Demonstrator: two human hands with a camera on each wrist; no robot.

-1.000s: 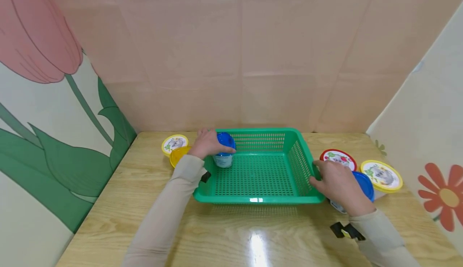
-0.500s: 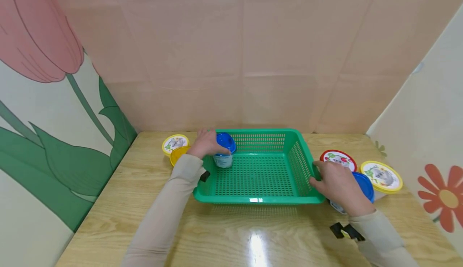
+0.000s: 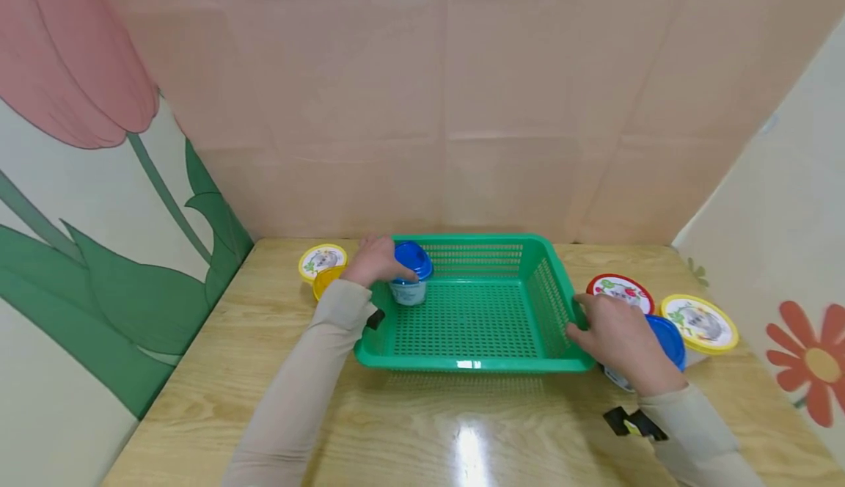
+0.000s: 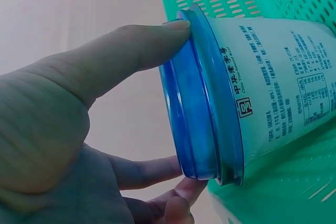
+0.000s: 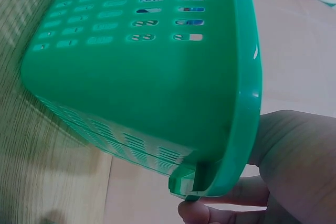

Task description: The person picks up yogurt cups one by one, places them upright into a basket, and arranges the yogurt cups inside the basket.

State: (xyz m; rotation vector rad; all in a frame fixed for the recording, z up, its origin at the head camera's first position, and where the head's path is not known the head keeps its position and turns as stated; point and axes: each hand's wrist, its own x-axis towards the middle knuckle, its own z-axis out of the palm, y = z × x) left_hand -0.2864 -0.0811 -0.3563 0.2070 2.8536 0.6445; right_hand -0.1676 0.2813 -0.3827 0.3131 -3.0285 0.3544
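A lidded plastic cup [image 3: 411, 290] with a blue lid and pale body stands in the left end of the green basket [image 3: 475, 364]. My left hand [image 3: 376, 261] holds the cup by its lid. In the left wrist view the thumb lies on one edge of the lid [image 4: 191, 98], with fingertips at the opposite edge. Dark printed text covers the cup's side. At the basket's right end my right hand [image 3: 623, 337] grips the rim, as the right wrist view shows from outside the wall [image 5: 157, 77]. Part of a blue-lidded tub [image 3: 668, 340] is hidden behind that hand.
Right of the basket stand a red-rimmed tub [image 3: 620, 289] and a yellow-rimmed tub [image 3: 700, 323]. On the left are another yellow-rimmed tub [image 3: 323, 261] and a yellow lid [image 3: 326, 280], partly covered by the left hand. Walls enclose the wooden table [image 3: 264, 340] at the back and sides.
The left thumb has drawn back slightly to the left across the cup's lid. The basket and right hand look the same; the head view has shifted a little.
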